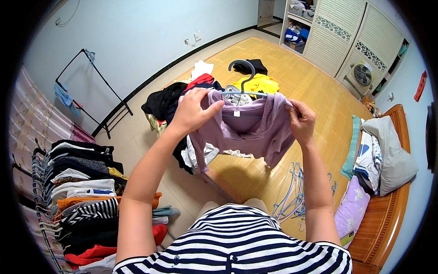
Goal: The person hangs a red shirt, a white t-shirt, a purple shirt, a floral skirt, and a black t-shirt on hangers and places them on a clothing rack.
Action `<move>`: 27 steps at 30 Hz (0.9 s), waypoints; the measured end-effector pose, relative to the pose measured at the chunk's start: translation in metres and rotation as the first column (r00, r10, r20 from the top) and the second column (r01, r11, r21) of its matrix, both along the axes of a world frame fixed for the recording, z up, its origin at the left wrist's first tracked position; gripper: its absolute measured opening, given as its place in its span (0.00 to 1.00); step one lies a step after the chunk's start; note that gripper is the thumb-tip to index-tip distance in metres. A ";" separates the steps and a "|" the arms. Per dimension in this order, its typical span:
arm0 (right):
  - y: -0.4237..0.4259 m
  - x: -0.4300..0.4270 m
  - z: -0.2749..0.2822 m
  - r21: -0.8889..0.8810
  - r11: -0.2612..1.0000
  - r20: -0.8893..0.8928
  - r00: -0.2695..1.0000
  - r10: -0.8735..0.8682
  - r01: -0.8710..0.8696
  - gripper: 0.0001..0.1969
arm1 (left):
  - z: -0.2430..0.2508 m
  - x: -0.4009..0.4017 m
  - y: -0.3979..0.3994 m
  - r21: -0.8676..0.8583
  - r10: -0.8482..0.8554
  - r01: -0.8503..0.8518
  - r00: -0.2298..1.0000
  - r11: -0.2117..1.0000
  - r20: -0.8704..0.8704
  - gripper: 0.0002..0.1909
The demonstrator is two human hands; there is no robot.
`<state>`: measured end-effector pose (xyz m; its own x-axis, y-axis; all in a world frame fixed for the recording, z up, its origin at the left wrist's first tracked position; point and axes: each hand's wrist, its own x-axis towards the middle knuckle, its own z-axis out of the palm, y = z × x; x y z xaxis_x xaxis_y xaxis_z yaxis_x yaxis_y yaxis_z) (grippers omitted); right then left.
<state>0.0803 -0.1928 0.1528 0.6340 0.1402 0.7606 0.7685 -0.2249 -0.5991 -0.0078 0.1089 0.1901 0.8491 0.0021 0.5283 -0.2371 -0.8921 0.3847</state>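
Observation:
A mauve long-sleeved top [239, 126] hangs on a blue clothes hanger with a dark grey hook [249, 72], held up before me. My left hand [195, 111] grips the top at its left shoulder in the picture, thumb across the front of the fabric. On the opposite shoulder, my right hand [301, 118] pinches the fabric near the hanger's end. Part of the hanger bar shows in the neckline; its ends are hidden in the cloth. Behind the top lies a heap of clothes, with a black garment [164, 99] and a yellow garment [258, 84].
The heap rests on a bed with a woven mat [308, 102]. Loose hangers [291, 198] lie by my right forearm. A full clothes rack [41, 212] stands at the left, a bare black rack frame [106, 78] beyond it. Pillows [390, 154] lean against the wooden headboard [383, 222].

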 end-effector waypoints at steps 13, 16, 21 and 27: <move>0.014 -0.004 -0.015 -0.081 0.988 -0.002 0.991 -0.134 0.134 0.07 | -0.018 0.011 -0.003 -0.329 0.017 0.021 0.994 0.944 0.112 0.15; 0.015 -0.006 -0.015 -0.126 0.985 -0.014 0.993 -0.117 0.114 0.07 | -0.018 0.009 -0.004 -0.606 -0.184 0.124 0.982 0.786 -0.038 0.17; 0.008 -0.007 -0.014 -0.030 0.999 -0.065 0.998 0.020 -0.022 0.08 | -0.004 -0.004 0.011 -0.443 -0.220 0.183 0.975 0.877 -0.033 0.17; 0.003 -0.002 -0.007 -0.067 0.997 -0.091 0.996 0.021 -0.027 0.07 | -0.007 0.001 0.035 -0.236 -0.259 0.229 0.960 0.944 -0.106 0.12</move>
